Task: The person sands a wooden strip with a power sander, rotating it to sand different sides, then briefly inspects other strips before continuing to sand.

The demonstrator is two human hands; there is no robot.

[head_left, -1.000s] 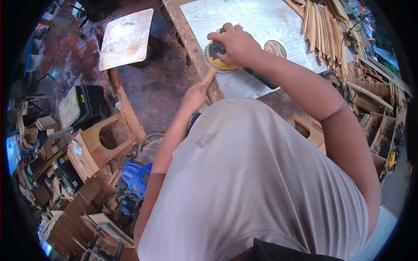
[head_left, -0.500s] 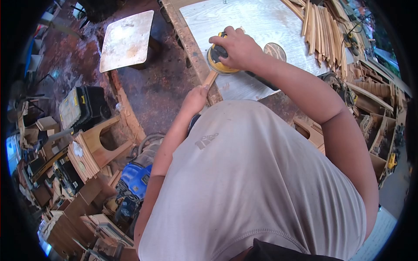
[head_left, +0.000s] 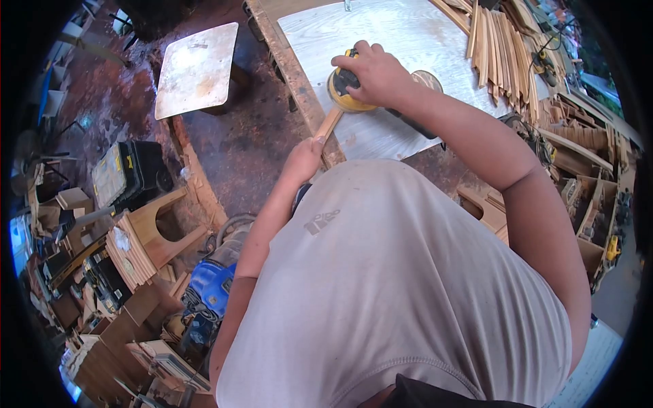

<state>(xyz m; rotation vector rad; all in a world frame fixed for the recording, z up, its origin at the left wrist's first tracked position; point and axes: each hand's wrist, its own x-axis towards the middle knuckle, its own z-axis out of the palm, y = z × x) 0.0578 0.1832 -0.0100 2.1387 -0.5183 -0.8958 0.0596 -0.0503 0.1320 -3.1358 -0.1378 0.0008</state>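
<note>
Where the left hand (head_left: pixel 303 161) ends, just past the near edge of the workbench (head_left: pixel 292 75), its fingers are mostly closed around the lower end of a narrow wooden strip (head_left: pixel 329 126), thumb laid along it. The strip's long axis points from that grip toward one o'clock, crossing the bench edge at a slant and running to the rim of a yellow-and-black sander (head_left: pixel 345 85). Whether its far tip goes on beneath the sander's pad cannot be told, as the tool hides it.

Half open and curved over the sander's top is the right hand (head_left: pixel 379 73), fingers spread forward and thumb down the near side. It sits between one and two o'clock from the left hand; the tool's body shows at about eight o'clock from it. Of the two, the left is nearer the strip's bare length, while the right touches only the tool in view.

Farther out, a pale board (head_left: pixel 381 30) lies under the sander, and a round disc (head_left: pixel 427 80) is just beside the right wrist. Loose wooden strips (head_left: pixel 503 54) lie toward three o'clock from the right hand.
</note>
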